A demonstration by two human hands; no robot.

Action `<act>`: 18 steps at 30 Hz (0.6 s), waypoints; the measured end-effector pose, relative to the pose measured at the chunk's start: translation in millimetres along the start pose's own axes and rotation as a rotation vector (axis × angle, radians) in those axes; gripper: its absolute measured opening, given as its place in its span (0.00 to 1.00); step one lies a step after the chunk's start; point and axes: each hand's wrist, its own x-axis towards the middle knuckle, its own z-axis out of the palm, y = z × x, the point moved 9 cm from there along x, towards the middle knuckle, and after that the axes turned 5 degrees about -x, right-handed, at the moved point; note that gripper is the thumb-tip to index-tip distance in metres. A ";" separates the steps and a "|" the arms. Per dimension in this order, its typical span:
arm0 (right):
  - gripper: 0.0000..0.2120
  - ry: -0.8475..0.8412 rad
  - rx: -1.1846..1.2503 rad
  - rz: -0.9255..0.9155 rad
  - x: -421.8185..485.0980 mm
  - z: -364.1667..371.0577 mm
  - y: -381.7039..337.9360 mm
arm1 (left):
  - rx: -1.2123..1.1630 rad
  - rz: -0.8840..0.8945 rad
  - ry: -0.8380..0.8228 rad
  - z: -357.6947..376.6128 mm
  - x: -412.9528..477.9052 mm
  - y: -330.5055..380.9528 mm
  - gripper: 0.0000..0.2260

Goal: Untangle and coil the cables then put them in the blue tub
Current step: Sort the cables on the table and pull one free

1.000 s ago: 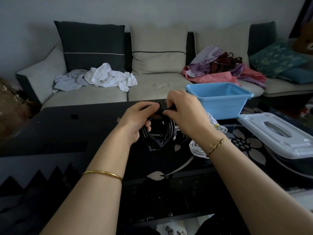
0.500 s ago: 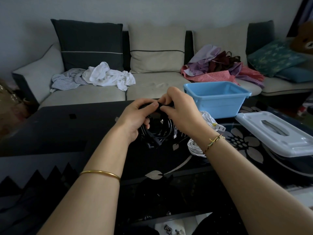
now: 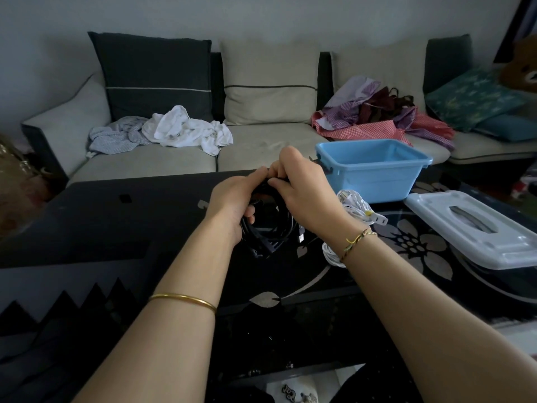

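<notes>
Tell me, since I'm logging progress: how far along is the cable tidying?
Done: the black cable already hangs in round loops. In hand: the left hand and right hand hold the top of that coil above the table. Left: no cable shows inside the blue tub, and the white cable lies bunched on the table beside it, not yet put away.

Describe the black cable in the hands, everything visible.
The black cable is wound into a rough coil of several loops. It is thin, dark and rubbery-looking, with what looks like a plug end hanging at the bottom. It hangs roughly upright over the dark table, left of the blue tub. The left hand grips the coil's left side, fingers curled through it; the right hand pinches its top. Whether the bottom rests on the table cannot be told.
</notes>
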 end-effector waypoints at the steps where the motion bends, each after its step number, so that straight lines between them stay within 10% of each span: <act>1: 0.17 -0.002 0.005 -0.001 -0.2 0.7 0.2 | -0.011 -0.005 -0.006 -0.1 0.3 -1.2 0.12; 18: 0.07 0.027 0.269 0.232 7.7 -6.9 31.8 | -0.042 0.172 0.041 1.0 -4.8 13.7 0.10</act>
